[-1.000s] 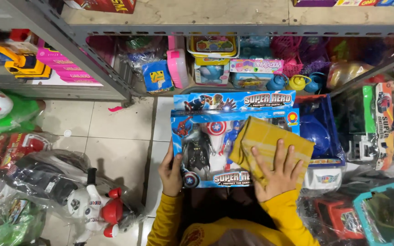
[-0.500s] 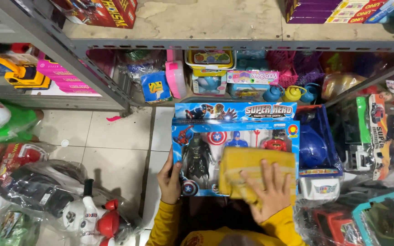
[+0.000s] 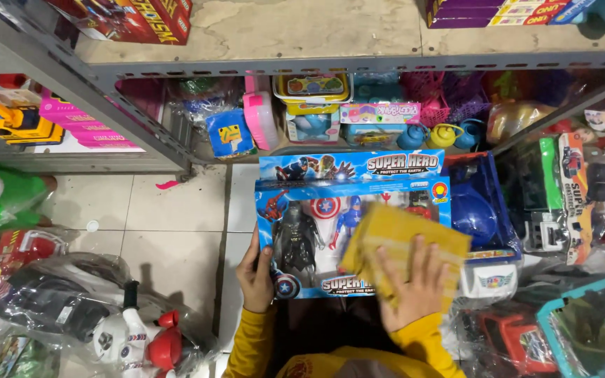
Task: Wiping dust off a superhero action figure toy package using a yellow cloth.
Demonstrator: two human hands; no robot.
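Observation:
A blue toy box (image 3: 330, 210) with action figures behind a clear window rests in front of me, tilted up toward the camera. My left hand (image 3: 255, 276) grips its lower left corner. My right hand (image 3: 409, 285) presses a folded yellow cloth (image 3: 397, 241) flat against the right half of the box's window. Both arms wear yellow sleeves.
A grey metal shelf unit (image 3: 141, 133) holds pink boxes (image 3: 85, 129), a yellow toy truck (image 3: 12, 119) and small packaged toys (image 3: 316, 112). Plastic-wrapped ride-on toys (image 3: 106, 315) lie on the tiled floor at left. Boxed toys (image 3: 568, 203) and a teal crate (image 3: 589, 329) crowd the right.
My right hand and the yellow cloth slid down and across the box's window. The left hand kept its hold on the box's corner.

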